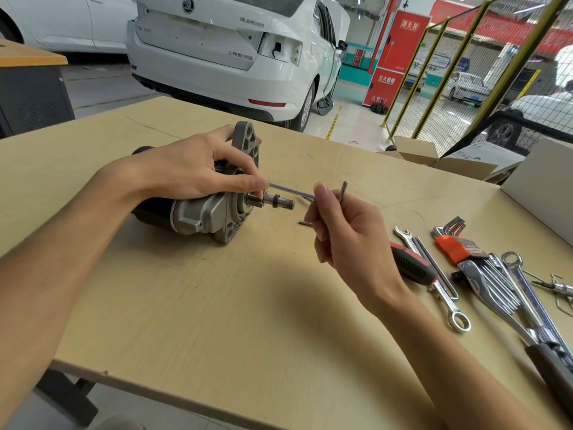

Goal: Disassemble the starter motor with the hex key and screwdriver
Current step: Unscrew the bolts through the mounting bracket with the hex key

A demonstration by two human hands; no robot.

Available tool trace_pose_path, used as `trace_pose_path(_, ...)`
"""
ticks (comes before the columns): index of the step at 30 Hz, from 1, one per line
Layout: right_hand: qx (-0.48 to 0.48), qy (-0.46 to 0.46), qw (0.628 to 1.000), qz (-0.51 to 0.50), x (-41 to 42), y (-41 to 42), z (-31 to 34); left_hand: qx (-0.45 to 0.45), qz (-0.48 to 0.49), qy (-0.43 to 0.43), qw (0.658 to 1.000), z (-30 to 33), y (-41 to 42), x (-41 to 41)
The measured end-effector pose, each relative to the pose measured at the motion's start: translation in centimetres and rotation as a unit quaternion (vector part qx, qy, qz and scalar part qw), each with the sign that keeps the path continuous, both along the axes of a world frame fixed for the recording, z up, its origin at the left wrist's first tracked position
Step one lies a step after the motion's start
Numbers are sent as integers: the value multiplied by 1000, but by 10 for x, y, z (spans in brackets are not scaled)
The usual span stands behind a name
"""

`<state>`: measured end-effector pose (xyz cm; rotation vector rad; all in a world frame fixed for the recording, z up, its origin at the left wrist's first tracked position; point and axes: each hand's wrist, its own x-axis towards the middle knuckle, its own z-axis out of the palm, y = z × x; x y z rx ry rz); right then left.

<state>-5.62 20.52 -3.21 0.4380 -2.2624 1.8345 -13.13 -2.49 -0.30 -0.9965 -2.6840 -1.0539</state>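
We see the left hand (192, 169) gripping the starter motor (210, 209) on the tabletop (217, 305). The right hand (350, 240) pinches a hex key (297, 193), its long end at the motor's face. A loose bolt (306, 223) lies beside.

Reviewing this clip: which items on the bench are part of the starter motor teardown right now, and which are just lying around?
In use:
starter motor, held by the left hand
hex key, pinched in the right hand
loose screw beside the motor
screwdriver, named tool, untouched

Lying about:
hex key set
wrenches
cardboard box
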Motion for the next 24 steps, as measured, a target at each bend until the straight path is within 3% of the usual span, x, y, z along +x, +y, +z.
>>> trace_pose_path(15, -109, -83, 988, 71, -1, 4, 2, 6, 5, -16, 1000, 1, 1, 3)
trace_pose_path(24, -96, -49, 993, 50, 0, 5, 4, 4, 22, -25, 999, 1, 2, 2)
